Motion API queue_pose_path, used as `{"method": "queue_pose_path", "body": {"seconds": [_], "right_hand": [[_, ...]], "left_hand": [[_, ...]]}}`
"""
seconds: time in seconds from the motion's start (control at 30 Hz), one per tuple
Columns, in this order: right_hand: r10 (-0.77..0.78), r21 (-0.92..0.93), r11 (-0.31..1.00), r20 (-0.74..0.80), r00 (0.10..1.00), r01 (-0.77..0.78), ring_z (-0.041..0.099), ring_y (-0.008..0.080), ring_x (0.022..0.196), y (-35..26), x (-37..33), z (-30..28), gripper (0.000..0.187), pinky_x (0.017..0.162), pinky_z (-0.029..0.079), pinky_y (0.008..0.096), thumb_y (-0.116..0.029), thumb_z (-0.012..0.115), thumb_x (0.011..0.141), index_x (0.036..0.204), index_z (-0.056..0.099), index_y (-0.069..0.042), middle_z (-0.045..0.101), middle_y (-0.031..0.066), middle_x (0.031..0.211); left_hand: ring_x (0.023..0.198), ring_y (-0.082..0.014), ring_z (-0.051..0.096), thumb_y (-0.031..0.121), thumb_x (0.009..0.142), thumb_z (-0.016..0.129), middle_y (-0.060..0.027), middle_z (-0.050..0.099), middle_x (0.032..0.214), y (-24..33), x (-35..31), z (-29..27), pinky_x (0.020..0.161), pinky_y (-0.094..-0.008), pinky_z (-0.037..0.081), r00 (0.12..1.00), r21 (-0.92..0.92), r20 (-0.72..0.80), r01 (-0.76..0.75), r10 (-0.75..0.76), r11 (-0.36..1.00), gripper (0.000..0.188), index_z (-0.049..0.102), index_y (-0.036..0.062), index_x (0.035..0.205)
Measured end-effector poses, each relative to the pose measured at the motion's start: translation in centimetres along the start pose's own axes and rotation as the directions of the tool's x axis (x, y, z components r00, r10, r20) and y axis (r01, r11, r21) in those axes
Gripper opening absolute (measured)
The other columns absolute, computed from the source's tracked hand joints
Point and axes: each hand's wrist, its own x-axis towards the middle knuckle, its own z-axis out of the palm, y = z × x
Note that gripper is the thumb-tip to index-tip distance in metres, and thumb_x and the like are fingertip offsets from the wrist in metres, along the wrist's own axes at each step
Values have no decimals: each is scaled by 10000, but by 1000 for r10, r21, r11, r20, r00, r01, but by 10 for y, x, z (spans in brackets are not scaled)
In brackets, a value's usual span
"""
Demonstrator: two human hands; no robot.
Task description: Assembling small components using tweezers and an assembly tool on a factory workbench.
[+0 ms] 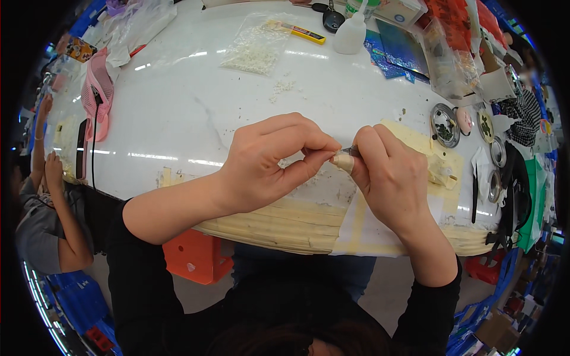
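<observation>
My left hand (273, 155) is closed in a pinch, its thumb and forefinger meeting just beside the other hand's fingertips. Whatever sits in that pinch is too small to make out. My right hand (389, 175) is closed too, gripping a thin metal tool (350, 151) that mostly hides behind the fingers, so its kind does not show. A pale beige wrap (342, 161) covers the tip of the right thumb. Both hands hover over the near part of the white table (196, 113), with small pale bits scattered on the tabletop beyond them.
Farther back lies a clear bag of pale granules (252, 50), near a yellow box (308, 34) and a white squeeze bottle (351, 35). Round metal tins (445, 126) stand to the right. A pink mesh item (98, 92) lies left, near another person's arm (65, 202).
</observation>
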Motion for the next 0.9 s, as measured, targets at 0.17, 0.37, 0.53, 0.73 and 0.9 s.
{"method": "queue_pose_path", "body": {"seconds": [0.17, 0.37, 0.53, 0.73, 0.9], "right_hand": [[21, 2, 1000, 23, 1000, -21, 550, 206, 521, -2, 0, 0, 285, 436, 411, 326, -280, 702, 835, 791, 493, -90, 471, 42, 672], [22, 30, 999, 28, 999, -23, 558, 213, 526, -1, 0, 0, 278, 437, 413, 332, -275, 702, 834, 797, 501, -88, 483, 44, 678], [15, 37, 999, 38, 999, -16, 557, 214, 523, 0, -1, 0, 252, 435, 407, 330, -256, 706, 826, 802, 511, -98, 482, 41, 678], [3, 18, 1000, 56, 998, -4, 553, 209, 516, -1, -2, -3, 235, 430, 399, 331, -234, 712, 809, 800, 516, -104, 480, 35, 676], [25, 38, 999, 63, 998, -27, 543, 216, 528, -1, -1, -3, 230, 442, 398, 341, -206, 712, 799, 794, 511, -93, 483, 38, 675]], "left_hand": [[737, -176, 651, -84, 789, 684, -89, 679, 837, 0, 1, -1, 629, -265, 509, 999, 34, 1, -35, 35, 999, 176, 692, -1, 944], [736, -177, 650, -87, 783, 687, -84, 679, 835, 0, 1, -2, 622, -268, 509, 999, 38, 9, -34, 34, 999, 181, 692, 1, 941], [725, -181, 647, -93, 774, 690, -85, 676, 827, 0, 2, -2, 611, -268, 507, 998, 66, 22, -51, 50, 996, 188, 691, 0, 937], [714, -186, 644, -99, 756, 698, -89, 675, 823, -1, 2, -2, 599, -268, 503, 998, 68, 22, -66, 65, 996, 201, 690, -4, 933], [722, -130, 637, -56, 827, 678, -75, 682, 852, -1, -1, -2, 640, -249, 515, 991, -138, 47, 131, -125, 982, 143, 678, -22, 967]]}}
